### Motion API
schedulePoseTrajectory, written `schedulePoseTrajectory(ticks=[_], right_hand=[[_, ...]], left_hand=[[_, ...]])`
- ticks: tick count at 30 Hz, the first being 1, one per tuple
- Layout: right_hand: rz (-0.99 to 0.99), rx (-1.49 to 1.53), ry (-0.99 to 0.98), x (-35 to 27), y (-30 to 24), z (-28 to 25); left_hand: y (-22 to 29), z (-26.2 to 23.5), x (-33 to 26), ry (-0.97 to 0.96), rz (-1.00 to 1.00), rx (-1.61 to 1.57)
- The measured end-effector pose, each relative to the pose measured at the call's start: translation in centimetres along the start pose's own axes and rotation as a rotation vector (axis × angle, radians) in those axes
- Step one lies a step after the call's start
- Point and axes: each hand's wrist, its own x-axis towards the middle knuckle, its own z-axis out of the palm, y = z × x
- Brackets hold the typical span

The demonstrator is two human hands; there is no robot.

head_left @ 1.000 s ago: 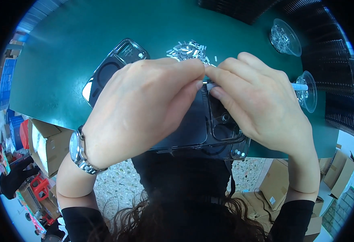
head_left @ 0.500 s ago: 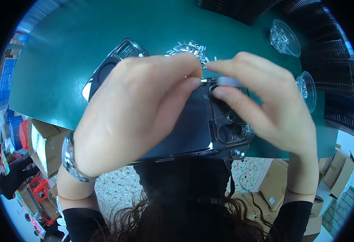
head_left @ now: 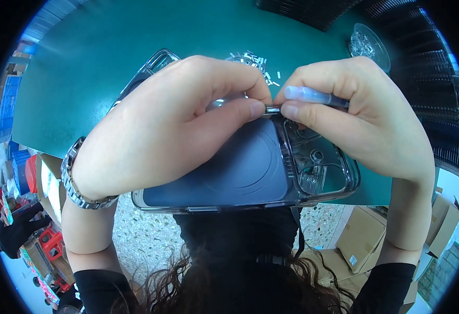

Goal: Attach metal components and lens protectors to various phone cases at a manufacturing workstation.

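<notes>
At the near edge of the table point(head_left: 83, 94), the left hand point(head_left: 169, 123) pinched the case point(head_left: 229, 172) by its far rim, seemingly to steady it. The right hand point(head_left: 368, 115), fingertips nearly closed, met a silver bar point(head_left: 272, 110) there, a pen-like tool point(head_left: 309, 94) tucked in its grip, probably to stay handy.

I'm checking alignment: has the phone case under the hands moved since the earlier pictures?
Yes: the phone case has shifted right relative to the green table.
</notes>
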Motion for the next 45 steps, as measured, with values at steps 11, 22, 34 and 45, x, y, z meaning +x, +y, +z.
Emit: schedulePoseTrajectory(ticks=[11, 22, 34, 45], right_hand=[[0.007, 0.019, -0.008, -0.2, 0.5, 0.0], [-0.264, -0.066, 0.271, -1.1, 0.0, 1.7], [-0.428, -0.581, 0.304, -2.0, -0.9, 2.4], [-0.323, -0.64, 0.388, -1.8, -1.4, 4.0]], left_hand=[[1.2, -0.4, 0.4, -0.049, -0.044, 0.047], [1.0, 0.5, 0.4, -0.004, 0.152, 0.19], [1.2, 2.0, -0.3, 0.159, 0.312, 0.65], [1.3, 2.4, -0.8, 0.163, 0.24, 0.601]])
